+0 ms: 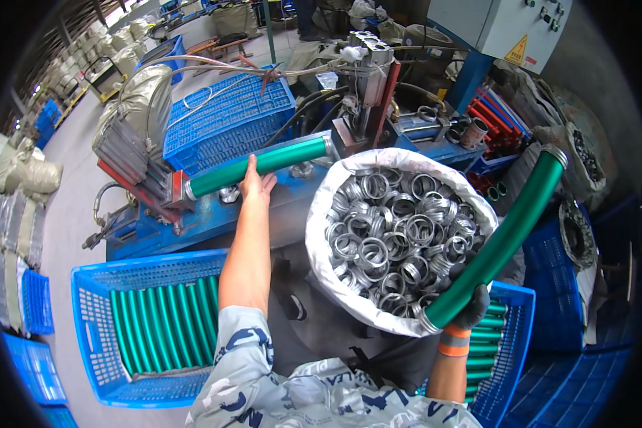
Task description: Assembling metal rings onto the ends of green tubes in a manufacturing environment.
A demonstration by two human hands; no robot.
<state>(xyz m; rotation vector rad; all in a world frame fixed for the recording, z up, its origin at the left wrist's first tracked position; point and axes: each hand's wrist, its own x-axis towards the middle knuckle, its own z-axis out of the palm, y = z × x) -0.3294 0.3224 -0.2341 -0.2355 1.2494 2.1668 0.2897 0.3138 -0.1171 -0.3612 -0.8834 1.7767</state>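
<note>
Around the white sack of metal rings [321,235], I saw a blue crate of green tubes [93,314] to its left, my bare left hand [255,184] clasping the green tube on the press [264,165] behind it, and my gloved right hand [469,303] gripping a second green tube [503,239] over its right rim.

At the bottom centre of the frame, short sleeves in pale grey camouflage with dark blue patches. The left hand [255,184] is bare; the right hand [471,303] wears a dark glove with an orange-and-grey cuff.
</note>
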